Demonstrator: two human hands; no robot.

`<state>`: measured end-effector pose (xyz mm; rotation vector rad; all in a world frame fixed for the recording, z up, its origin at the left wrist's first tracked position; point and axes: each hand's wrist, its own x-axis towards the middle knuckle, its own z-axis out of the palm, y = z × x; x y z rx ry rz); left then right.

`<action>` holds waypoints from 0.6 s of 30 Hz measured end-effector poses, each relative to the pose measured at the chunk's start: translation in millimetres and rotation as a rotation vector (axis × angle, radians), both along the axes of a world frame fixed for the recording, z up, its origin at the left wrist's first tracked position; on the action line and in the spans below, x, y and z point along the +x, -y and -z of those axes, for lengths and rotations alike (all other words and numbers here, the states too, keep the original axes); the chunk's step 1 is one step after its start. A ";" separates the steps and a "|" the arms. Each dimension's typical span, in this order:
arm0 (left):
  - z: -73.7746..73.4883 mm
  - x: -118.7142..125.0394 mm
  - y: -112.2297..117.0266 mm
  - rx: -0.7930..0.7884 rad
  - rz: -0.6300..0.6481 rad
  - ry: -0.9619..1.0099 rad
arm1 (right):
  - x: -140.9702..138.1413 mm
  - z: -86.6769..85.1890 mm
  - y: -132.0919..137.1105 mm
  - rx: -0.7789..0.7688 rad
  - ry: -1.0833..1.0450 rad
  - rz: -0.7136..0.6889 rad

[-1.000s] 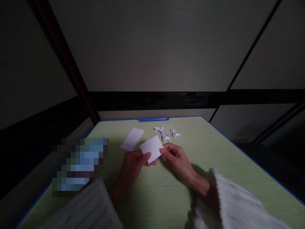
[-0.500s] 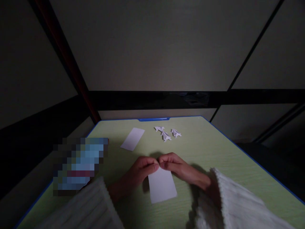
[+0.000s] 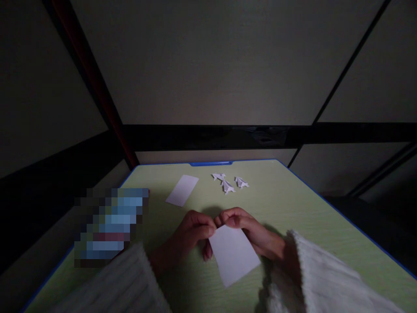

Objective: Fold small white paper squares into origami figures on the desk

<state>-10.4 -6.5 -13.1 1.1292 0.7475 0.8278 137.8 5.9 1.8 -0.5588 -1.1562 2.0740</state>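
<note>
A white paper rectangle point(image 3: 235, 254) lies tilted over the green table point(image 3: 293, 204), its near corner pointing toward me. My left hand point(image 3: 192, 234) pinches its far left corner, fingers curled. My right hand point(image 3: 247, 230) pinches the far edge right beside it, fingertips almost touching the left ones. Both arms wear white knitted sleeves.
A second white paper rectangle point(image 3: 182, 190) lies flat further back on the left. Three small folded white paper figures point(image 3: 230, 182) sit near the table's far edge. A blurred bluish object point(image 3: 109, 226) rests at the left edge. Dark wall panels and a black rail stand behind.
A second ago both hands held the paper up above the table. They brought it down toward me, and since half a second ago it has turned and slid to the right.
</note>
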 end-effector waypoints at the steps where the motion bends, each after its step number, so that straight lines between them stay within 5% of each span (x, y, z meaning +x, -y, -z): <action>1: -0.9 0.3 -0.5 -0.003 -0.008 0.015 | 1.2 -1.3 -0.7 -0.005 -0.011 0.016; 9: -10.1 -5.3 -11.5 0.030 -0.280 0.112 | 6.5 1.3 -12.3 0.098 0.074 0.273; 18: -2.6 -0.3 -7.7 0.321 -0.315 -0.397 | 3.0 9.1 -5.5 0.536 0.458 0.129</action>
